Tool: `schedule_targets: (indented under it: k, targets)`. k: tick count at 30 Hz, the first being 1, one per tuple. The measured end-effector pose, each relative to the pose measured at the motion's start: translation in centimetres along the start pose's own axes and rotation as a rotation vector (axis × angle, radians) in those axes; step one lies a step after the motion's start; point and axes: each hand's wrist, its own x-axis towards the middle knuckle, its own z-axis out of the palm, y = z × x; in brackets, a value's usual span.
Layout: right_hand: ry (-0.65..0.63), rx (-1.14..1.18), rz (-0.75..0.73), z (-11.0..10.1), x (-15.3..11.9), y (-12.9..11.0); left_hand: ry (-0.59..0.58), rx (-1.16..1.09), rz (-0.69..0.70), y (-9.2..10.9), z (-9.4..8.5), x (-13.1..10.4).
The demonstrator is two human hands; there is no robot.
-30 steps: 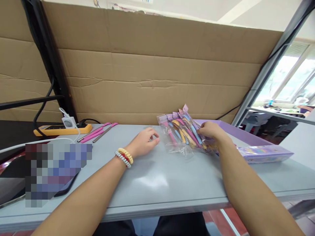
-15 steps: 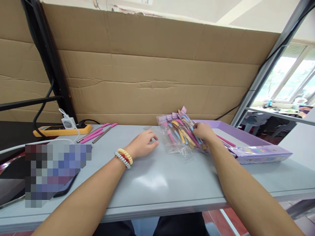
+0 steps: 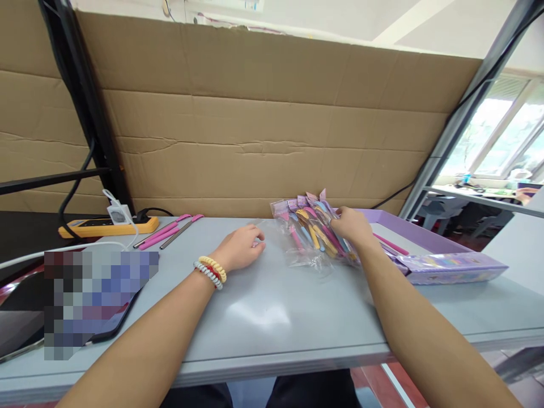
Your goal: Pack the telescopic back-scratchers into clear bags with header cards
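Observation:
My left hand rests on the grey desk with loosely curled fingers, the thumb slightly apart from them and no object visible in it. To its right lies a pile of pens in clear plastic bags, with pink, yellow and blue barrels. My right hand is closed at the right side of this pile, its fingertips on a bagged pen; the hand partly hides what it grips. Beside and behind my right forearm sits an open purple box with a pink pen in it.
Several pink and grey pens lie at the back left, near a yellow power strip with a white charger. A phone, partly pixelated, lies at the left. Cardboard stands behind the desk.
My left hand has shifted slightly left, away from the bags, and its fingers have curled in more. My right hand stays at the pile, barely moved.

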Motion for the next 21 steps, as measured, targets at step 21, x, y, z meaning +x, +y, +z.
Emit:
schedule_targets:
  k: [21]
  targets:
    - [-0.222, 0.554, -0.674, 3.6, -3.6, -5.2, 0.006, 0.15, -0.294, -5.1, -1.0, 0.7]
